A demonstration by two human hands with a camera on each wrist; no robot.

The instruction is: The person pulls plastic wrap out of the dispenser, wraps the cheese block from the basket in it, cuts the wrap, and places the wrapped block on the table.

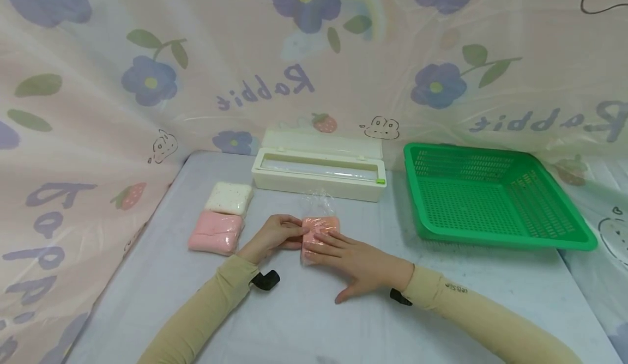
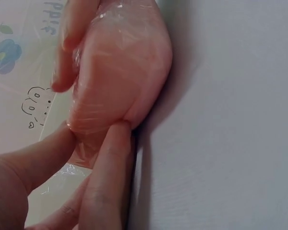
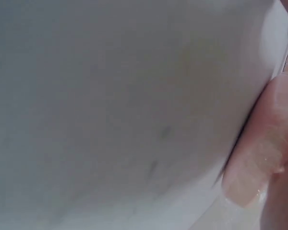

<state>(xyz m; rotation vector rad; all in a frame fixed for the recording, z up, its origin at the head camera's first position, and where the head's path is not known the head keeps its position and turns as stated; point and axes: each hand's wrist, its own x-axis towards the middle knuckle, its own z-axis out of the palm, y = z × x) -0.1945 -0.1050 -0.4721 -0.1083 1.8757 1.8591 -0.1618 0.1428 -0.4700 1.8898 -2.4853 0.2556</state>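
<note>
A salmon-pink, soap-like bar [image 1: 322,224] in clear cling film lies flat at the middle of the table. My left hand [image 1: 275,237] pinches its left edge; in the left wrist view the thumb and a finger meet the wrapped bar [image 2: 120,72] at its end, pressing a small dent. My right hand [image 1: 360,263] lies over the bar from the right, fingers stretched across its top and thumb spread away. Loose film [image 1: 319,203] sticks up crumpled beyond the bar's far edge. The right wrist view shows mostly table, with pink shapes cut off at its right edge.
Left of my left hand sit a wrapped pink bar [image 1: 216,233] and a wrapped white speckled bar [image 1: 229,199]. Behind the work stands a white cling-film dispenser [image 1: 319,184], lid up. A green basket [image 1: 510,237] stands at the right. A printed curtain [image 1: 343,80] hangs behind.
</note>
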